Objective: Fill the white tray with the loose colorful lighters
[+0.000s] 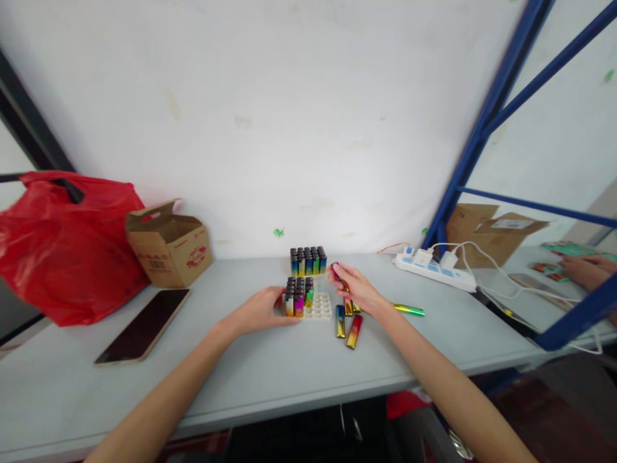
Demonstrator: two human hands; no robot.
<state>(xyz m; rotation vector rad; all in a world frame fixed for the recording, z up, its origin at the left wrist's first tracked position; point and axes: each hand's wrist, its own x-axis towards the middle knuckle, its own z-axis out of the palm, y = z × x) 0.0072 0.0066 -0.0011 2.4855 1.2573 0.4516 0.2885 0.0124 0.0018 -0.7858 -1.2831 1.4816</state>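
Note:
A white tray (324, 308) with round holes stands mid-table, its left part filled with several upright lighters (299, 302) with black tops. My left hand (263, 307) is curled round the left end of this group, thumb along the front. Behind it stands a full block of lighters (308, 262) in blue, yellow and green. Just right of the tray, my right hand (354, 288) is closed on a shiny lighter (336, 269), raised above the table. Below that hand lie loose metallic lighters, among them a red and gold one (354, 332) and a blue and gold one (340, 321).
A phone (143, 326), a cardboard box (168, 247) and a red plastic bag (72, 244) are on the left. To the right are a green strip (409, 310), a power strip (434, 271) with cables and a blue frame. Another person's hand (585, 270) shows at far right.

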